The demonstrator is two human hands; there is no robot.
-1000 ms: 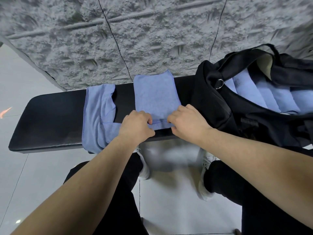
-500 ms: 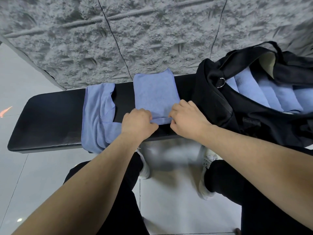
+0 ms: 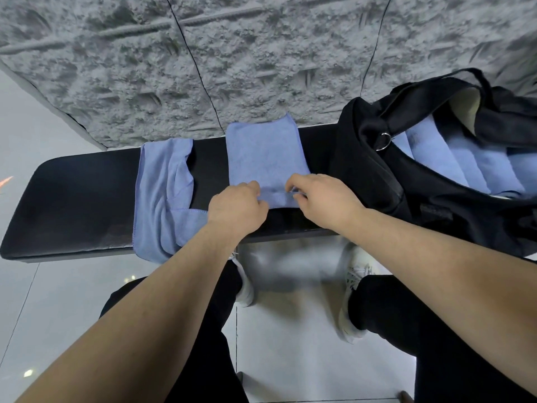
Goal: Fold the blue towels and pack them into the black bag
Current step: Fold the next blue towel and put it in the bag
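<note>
A folded blue towel point(image 3: 266, 154) lies flat across the middle of a black padded bench point(image 3: 78, 199), its far edge reaching the bench's far side and its near edge lifted and doubled back a little. The left hand point(image 3: 236, 206) grips the near left corner of that towel with curled fingers, knuckles up, while the right hand point(image 3: 322, 199) pinches the near right corner between thumb and fingertips, so both hands hold the same near edge just above the bench top. To the left, a second, unfolded blue towel point(image 3: 162, 196) is draped loosely over the bench, its near end hanging over the near edge and one flap reaching under the left wrist. On the right end of the bench sits the black bag point(image 3: 386, 181), open at the top, with several folded blue towels point(image 3: 453, 161) standing side by side inside it and a metal ring point(image 3: 384, 140) on its strap. Behind the bench rises a rough grey wall point(image 3: 232, 59). Below the arms, the person's black trousers and white shoes point(image 3: 353, 289) rest on a pale tiled floor point(image 3: 43, 301).
</note>
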